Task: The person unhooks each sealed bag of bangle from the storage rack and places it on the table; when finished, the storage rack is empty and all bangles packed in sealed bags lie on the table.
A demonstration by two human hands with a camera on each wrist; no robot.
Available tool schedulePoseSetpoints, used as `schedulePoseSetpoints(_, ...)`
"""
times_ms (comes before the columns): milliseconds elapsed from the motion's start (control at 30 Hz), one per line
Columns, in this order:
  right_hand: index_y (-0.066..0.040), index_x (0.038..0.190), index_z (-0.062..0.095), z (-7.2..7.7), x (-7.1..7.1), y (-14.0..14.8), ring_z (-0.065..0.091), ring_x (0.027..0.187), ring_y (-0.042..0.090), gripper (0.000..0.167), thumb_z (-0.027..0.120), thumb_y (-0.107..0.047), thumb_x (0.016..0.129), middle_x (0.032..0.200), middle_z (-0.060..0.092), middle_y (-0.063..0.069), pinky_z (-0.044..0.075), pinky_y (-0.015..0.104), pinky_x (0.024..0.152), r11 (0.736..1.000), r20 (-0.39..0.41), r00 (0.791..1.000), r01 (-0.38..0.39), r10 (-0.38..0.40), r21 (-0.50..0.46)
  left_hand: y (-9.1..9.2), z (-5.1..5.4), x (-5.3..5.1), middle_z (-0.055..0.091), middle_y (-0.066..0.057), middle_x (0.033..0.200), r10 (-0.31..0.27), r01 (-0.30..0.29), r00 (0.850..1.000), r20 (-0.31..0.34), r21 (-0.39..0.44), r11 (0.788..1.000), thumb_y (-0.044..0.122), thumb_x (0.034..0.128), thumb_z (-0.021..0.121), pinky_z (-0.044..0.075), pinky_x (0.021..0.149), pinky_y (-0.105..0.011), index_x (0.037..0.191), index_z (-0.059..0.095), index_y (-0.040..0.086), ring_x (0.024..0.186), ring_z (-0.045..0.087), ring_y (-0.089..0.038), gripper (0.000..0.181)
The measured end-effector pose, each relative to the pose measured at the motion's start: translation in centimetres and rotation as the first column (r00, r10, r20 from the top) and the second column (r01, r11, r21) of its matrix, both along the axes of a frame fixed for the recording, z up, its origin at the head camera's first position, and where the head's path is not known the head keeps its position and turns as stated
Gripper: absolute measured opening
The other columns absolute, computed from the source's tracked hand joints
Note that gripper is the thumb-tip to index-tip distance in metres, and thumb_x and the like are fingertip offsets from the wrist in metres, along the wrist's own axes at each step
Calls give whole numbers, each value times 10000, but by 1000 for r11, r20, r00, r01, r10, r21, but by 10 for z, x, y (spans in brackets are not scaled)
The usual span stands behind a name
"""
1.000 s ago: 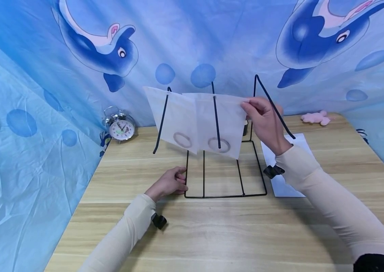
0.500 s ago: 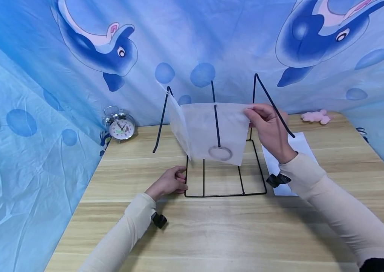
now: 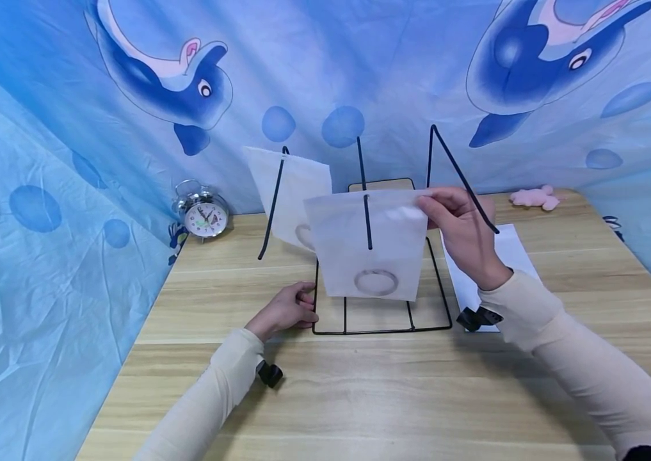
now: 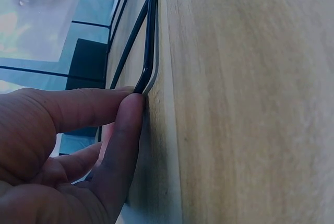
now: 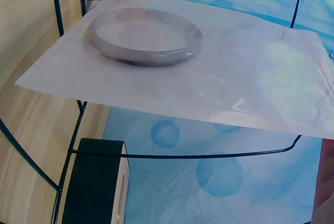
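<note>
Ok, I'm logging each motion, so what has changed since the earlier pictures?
The right hand, pinching the front pouch, has drawn it along the middle prong toward its near tip; the left pouch swung edge-on, then back. The left hand still grips the rack.

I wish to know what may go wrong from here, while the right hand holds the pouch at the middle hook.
1. The pouch might tear, as the middle hook seems to pass through it near its top edge.
2. It might swing into the left pouch, since the right hand holds only one upper corner.
3. The wire rack might shift if the left hand loosens its grip.
</note>
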State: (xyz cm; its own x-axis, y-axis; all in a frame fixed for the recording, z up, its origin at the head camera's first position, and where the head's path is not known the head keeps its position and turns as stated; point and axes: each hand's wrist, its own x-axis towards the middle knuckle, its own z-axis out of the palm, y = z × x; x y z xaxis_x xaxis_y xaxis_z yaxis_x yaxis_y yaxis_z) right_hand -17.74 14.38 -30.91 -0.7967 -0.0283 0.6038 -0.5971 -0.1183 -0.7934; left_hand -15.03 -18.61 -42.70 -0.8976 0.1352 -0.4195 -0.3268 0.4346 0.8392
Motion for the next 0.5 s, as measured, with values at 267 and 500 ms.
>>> schedulePoseSetpoints(267,128,1014,714,1,9,2,695,746,120,117,675,79,916,878,753,18,589,196,664,998,-50,997,57,-57,17,0,2,0,521,-160,1131,-8,8,1000,0,-18,1000,-129,816,727,626,728,-339,1505,419,34,947,586,-260,772)
schedulePoseSetpoints(500,156,1002,700,-3,17,2,709,766,120,114,648,136,902,910,757,49,601,213,668,998,-108,994,-29,24,-50,-1,0,0,527,-147,1107,-6,6,1000,-8,1,1000,-135,807,732,627,714,-339,1503,425,34,932,571,-244,779)
